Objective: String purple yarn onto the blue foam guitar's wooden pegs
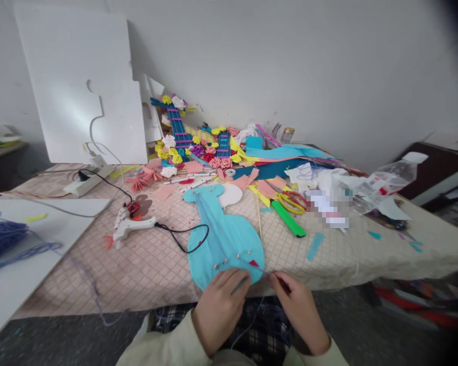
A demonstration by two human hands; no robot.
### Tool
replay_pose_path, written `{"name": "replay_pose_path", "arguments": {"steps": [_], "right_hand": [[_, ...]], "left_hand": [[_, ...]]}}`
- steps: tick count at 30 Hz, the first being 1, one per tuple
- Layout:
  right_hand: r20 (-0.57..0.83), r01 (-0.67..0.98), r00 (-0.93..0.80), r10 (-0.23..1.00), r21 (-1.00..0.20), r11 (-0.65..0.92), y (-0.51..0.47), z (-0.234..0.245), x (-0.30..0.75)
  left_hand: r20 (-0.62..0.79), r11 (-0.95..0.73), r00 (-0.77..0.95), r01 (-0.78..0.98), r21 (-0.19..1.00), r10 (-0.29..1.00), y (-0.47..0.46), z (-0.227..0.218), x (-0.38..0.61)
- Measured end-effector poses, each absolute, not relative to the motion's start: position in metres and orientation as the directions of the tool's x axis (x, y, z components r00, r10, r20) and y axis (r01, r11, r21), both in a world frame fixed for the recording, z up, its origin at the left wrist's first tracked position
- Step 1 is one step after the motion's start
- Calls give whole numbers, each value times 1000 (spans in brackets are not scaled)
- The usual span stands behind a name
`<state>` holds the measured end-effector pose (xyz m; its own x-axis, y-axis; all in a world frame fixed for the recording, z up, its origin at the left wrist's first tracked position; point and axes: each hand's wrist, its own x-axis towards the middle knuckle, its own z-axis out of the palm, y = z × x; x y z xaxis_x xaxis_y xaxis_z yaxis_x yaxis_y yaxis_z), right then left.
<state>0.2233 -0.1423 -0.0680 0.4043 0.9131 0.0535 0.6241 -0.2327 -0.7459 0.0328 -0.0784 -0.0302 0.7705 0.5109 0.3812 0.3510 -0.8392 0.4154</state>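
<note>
A light-blue guitar-shaped cutout [229,231] lies near the table's front edge. Small pins with pale heads stand at its top and lower body, and bluish yarn [209,223] runs lengthwise between them. My left hand [223,305] is closed over the cutout's bottom edge, its fingers curled and covering that part. To the right, my right hand [297,307] pinches a strand of yarn that stretches from a lower pin. A small red piece [254,263] sits on the cutout beside this strand. A loose thread [252,320] hangs down over my lap.
A white glue gun [132,223] with a black cord lies left of the cutout. Rightward are a green cutter [288,218], yellow-and-red-handled scissors [292,202] and a plastic bottle [393,178]. Decorated paper guitars [179,127] stand behind. A yarn bundle [3,236] rests on a white board [53,239].
</note>
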Motion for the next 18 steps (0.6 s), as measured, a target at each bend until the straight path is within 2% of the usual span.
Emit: {"name": "replay_pose_path", "arguments": {"steps": [5,18], "right_hand": [[71,655,417,906,-714,-246,-140,-64,231],[312,852,297,903,-514,-103,-119,-40,249]], "left_hand": [[487,-860,718,337,383,498,-74,-53,39],[487,-856,721,300,421,492,-72,-58,36]]}}
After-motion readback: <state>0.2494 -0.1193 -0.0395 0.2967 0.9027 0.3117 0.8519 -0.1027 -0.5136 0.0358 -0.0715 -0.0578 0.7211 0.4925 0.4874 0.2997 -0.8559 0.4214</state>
